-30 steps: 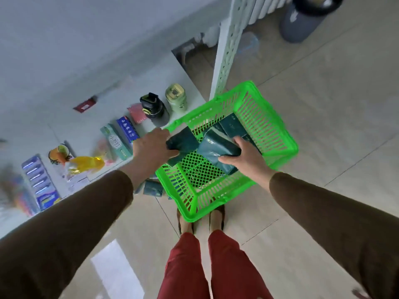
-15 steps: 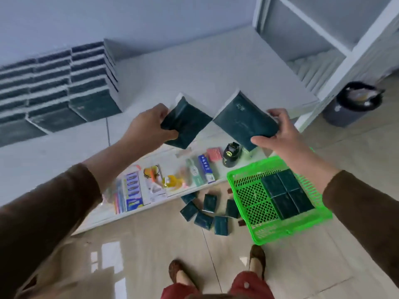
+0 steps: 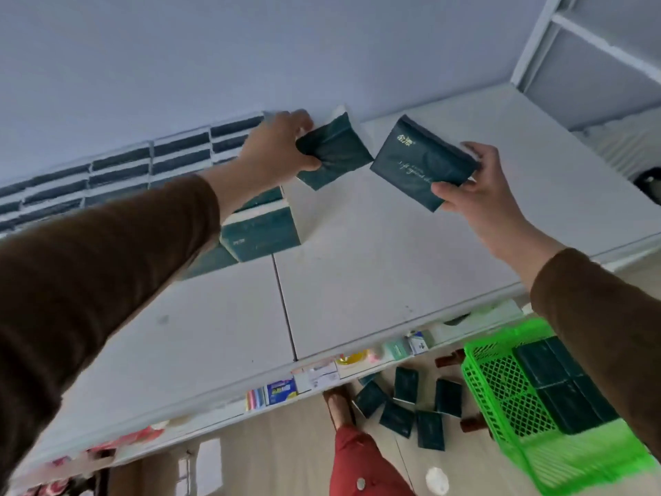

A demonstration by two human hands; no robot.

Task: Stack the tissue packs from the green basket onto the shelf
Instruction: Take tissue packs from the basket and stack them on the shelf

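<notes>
Both hands have risen from basket height to the shelf (image 3: 357, 281): left hand (image 3: 275, 148) grips one tissue pack (image 3: 334, 152) just right of the stacked row (image 3: 179, 152), nearer it than right hand (image 3: 475, 187), which pinches a second pack (image 3: 422, 162)

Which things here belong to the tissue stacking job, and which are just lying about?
Job: left hand gripping a tissue pack; right hand gripping another pack; green basket; shelf; stacked packs.
Lying about: loose floor packs; lower-shelf goods.
</notes>
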